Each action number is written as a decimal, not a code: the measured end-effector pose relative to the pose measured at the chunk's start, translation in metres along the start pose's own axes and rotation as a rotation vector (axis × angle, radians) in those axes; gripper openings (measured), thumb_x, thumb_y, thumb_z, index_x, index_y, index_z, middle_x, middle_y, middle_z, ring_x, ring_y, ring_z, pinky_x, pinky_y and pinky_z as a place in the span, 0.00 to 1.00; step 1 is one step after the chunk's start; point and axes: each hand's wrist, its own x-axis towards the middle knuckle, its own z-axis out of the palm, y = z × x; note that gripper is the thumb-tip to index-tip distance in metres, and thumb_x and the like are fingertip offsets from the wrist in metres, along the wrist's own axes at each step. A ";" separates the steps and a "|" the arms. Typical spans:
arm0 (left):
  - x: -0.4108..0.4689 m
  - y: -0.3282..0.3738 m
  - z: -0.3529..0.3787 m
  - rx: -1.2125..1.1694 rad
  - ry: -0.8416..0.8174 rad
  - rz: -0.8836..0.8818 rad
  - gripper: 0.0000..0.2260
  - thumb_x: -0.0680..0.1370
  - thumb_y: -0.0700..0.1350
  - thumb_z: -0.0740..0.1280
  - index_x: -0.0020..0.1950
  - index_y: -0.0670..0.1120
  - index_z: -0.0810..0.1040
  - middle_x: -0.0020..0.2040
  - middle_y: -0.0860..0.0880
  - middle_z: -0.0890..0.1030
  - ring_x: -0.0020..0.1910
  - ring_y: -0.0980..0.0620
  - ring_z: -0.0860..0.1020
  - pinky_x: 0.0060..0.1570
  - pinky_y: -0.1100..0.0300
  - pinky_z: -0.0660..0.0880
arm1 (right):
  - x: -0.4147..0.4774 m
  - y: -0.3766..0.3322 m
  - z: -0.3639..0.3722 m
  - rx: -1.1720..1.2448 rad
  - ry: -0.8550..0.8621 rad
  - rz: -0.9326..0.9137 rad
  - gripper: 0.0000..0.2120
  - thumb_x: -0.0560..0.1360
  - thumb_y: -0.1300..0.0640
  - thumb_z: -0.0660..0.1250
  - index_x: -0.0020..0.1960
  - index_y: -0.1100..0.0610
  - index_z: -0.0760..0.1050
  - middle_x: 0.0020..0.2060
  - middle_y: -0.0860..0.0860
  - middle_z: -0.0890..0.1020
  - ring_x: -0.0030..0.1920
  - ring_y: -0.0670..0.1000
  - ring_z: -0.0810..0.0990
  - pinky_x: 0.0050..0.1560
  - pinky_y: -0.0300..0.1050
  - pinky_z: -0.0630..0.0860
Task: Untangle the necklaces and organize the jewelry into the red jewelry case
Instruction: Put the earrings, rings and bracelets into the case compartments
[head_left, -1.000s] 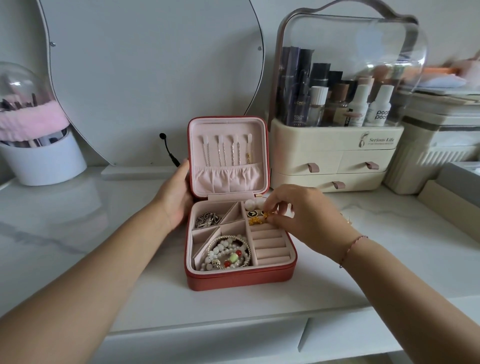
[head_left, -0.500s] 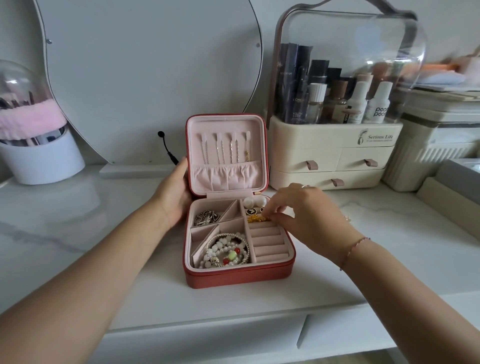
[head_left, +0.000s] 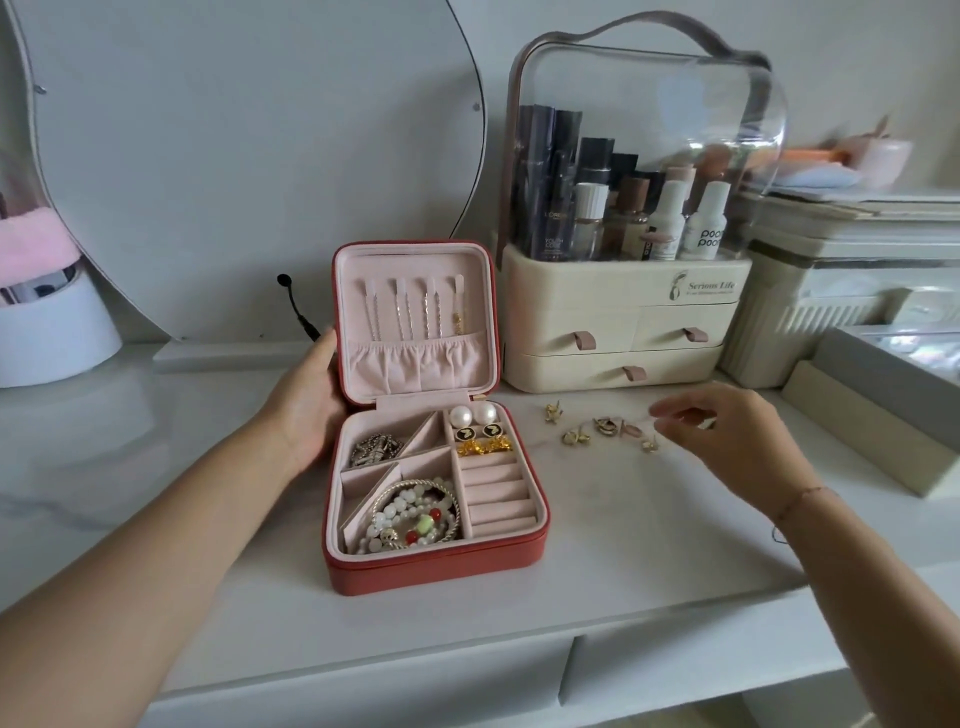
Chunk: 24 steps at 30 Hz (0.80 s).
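Standing beside red case (head_left: 431, 571), cream organizer (head_left: 597, 306) reads "Serious Life".

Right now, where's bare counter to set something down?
Free: counter right of the jewelry case, nearer than the earrings; also left of the left hand. Crowded: earrings strip before the drawer unit, right hand at its right end.

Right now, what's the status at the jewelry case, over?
Left hand holds open red jewelry case. Right hand open, hovers by loose earrings on tabletop. Nothing blocking them.
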 end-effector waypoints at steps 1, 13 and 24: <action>0.001 -0.001 -0.001 0.004 0.002 0.004 0.17 0.79 0.58 0.60 0.59 0.50 0.81 0.56 0.48 0.83 0.57 0.48 0.81 0.60 0.51 0.74 | -0.002 0.003 -0.001 -0.007 -0.016 -0.004 0.07 0.70 0.59 0.73 0.42 0.47 0.81 0.38 0.44 0.81 0.41 0.41 0.78 0.42 0.31 0.70; 0.007 -0.004 -0.006 0.015 -0.001 -0.018 0.19 0.78 0.60 0.62 0.61 0.50 0.80 0.59 0.48 0.82 0.60 0.47 0.80 0.65 0.48 0.71 | -0.008 -0.003 0.012 0.014 -0.026 -0.013 0.06 0.71 0.61 0.72 0.39 0.51 0.81 0.36 0.48 0.83 0.39 0.50 0.80 0.38 0.33 0.70; 0.007 -0.003 -0.007 -0.015 0.008 -0.025 0.19 0.78 0.59 0.62 0.61 0.49 0.80 0.59 0.47 0.82 0.59 0.47 0.80 0.63 0.50 0.72 | -0.036 -0.127 0.056 0.609 -0.253 0.152 0.06 0.69 0.56 0.75 0.35 0.49 0.81 0.26 0.42 0.79 0.29 0.40 0.75 0.34 0.34 0.74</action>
